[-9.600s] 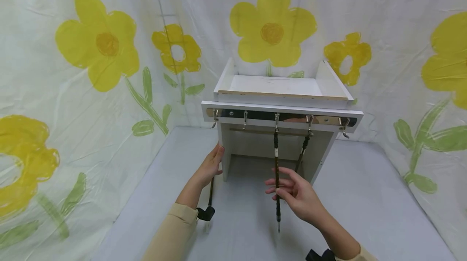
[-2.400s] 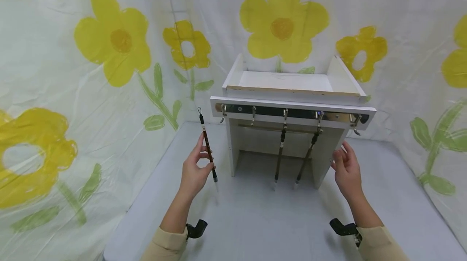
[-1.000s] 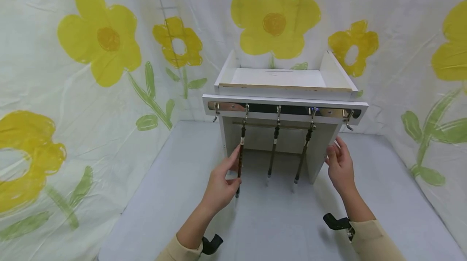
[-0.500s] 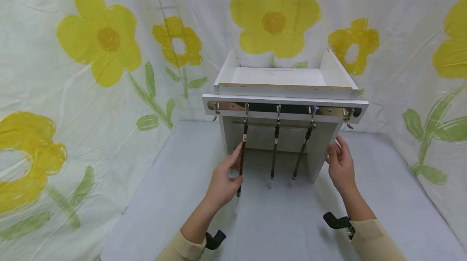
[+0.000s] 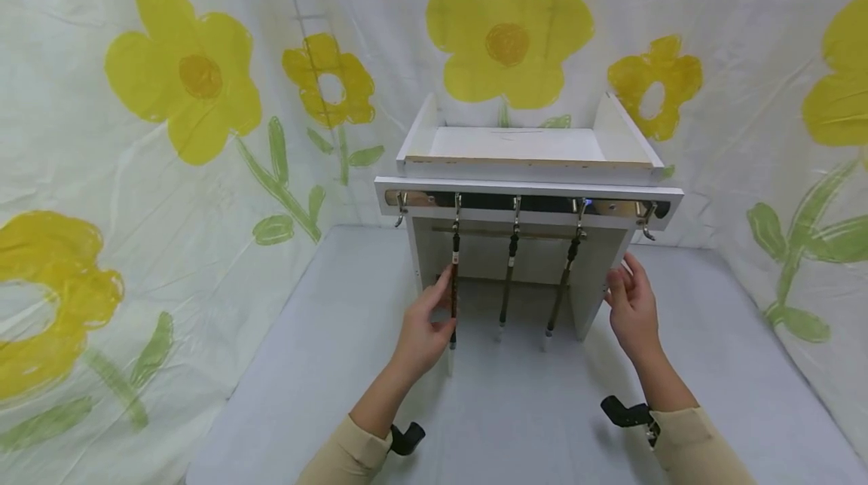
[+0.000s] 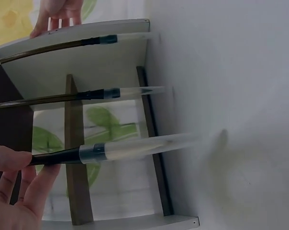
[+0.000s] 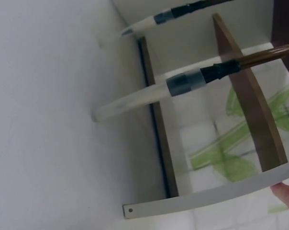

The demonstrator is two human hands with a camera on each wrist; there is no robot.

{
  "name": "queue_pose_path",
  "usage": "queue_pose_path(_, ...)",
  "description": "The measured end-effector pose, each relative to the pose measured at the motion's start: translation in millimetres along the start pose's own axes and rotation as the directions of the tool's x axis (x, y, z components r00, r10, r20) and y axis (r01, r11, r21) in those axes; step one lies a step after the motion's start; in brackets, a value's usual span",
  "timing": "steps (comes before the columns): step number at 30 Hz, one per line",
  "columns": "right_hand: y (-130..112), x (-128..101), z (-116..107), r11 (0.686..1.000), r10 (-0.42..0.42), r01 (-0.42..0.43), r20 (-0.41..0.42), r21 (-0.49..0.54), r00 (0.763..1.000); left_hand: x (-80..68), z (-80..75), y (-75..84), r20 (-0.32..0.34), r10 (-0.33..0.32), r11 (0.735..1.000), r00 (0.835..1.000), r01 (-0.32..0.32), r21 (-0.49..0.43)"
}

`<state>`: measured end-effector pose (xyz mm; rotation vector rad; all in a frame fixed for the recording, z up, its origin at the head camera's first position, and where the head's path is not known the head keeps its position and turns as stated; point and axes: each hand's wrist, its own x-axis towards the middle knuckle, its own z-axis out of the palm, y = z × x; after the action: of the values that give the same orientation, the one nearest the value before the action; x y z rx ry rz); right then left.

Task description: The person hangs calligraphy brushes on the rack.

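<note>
- Left hand (image 5: 422, 327) raised beside the leftmost brush (image 5: 454, 285); thumb and fingers pinched on its dark shaft about halfway down, as the left wrist view (image 6: 15, 177) confirms.
- Leftmost brush hanging by its loop from the second hook (image 5: 457, 204) of the metal hook rail (image 5: 613, 208), roughly upright, clear-capped tip (image 6: 144, 145) pointing down just above the grey table (image 5: 515, 425).
- Middle brush (image 5: 506, 285) and right brush (image 5: 561, 285) hanging free from the next two hooks, each apart from its neighbour, the right one slanting a little to the left at its tip.
- Outermost hooks at both ends of the rail bare.
- Right hand (image 5: 631, 304) at the front edge of the right side panel of the white stand (image 5: 529, 146), fingers relaxed and spread, nothing gripped; probably touching the panel, though contact hard to judge from the head view, and only a fingertip edge (image 7: 287, 191) visible in the right wrist view.
- White stand set at the back of the table, with a shallow tray on top and a brown crossbar (image 6: 72, 158) behind the brushes.
- Cloth backdrop (image 5: 183, 78) with yellow flowers and green stems around the table on three sides.
- Beige sleeves and black wrist mounts (image 5: 627, 413) at the bottom of the head view.
</note>
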<state>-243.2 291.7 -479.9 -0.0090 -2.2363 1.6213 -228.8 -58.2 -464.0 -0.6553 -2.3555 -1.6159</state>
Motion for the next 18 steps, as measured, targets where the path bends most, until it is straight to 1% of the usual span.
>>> queue_pose_path(2, -0.2, -1.0, -0.3, 1.000, 0.004, -0.004, -0.003, -0.001, 1.000, 1.6, 2.0, -6.4, 0.001, 0.026, 1.000, 1.000, -0.026, 0.003)
queue_pose_path(5, -0.8, -1.9, -1.1, 1.000, 0.009, -0.009, -0.008, -0.006, 1.000, 4.4, 4.7, -9.4, -0.011, 0.043, 0.999, 0.999, -0.043, 0.004)
queue_pose_path(8, -0.3, -1.9, -2.6, 1.000, 0.007, -0.007, -0.005, -0.005, 1.000, 6.8, 6.6, -13.4, -0.019, 0.039, 0.999, 0.999, -0.039, -0.002)
queue_pose_path(10, 0.7, -2.4, -3.6, 1.000, -0.003, 0.003, 0.005, 0.016, 1.000, 7.0, 6.1, -17.1, -0.014, 0.024, 1.000, 1.000, -0.024, -0.019)
queue_pose_path(15, 3.4, -7.7, -8.7, 0.994, -0.083, 0.080, 0.042, 0.077, 0.996, 3.8, -2.9, -28.6, -0.014, 0.016, 0.999, 1.000, -0.016, -0.046)
queue_pose_path(18, 3.2, -13.0, -16.2, 0.986, -0.153, 0.148, 0.064, 0.082, 0.986, 0.8, -16.8, -34.3, -0.011, 0.043, 0.998, 0.999, -0.044, -0.037)
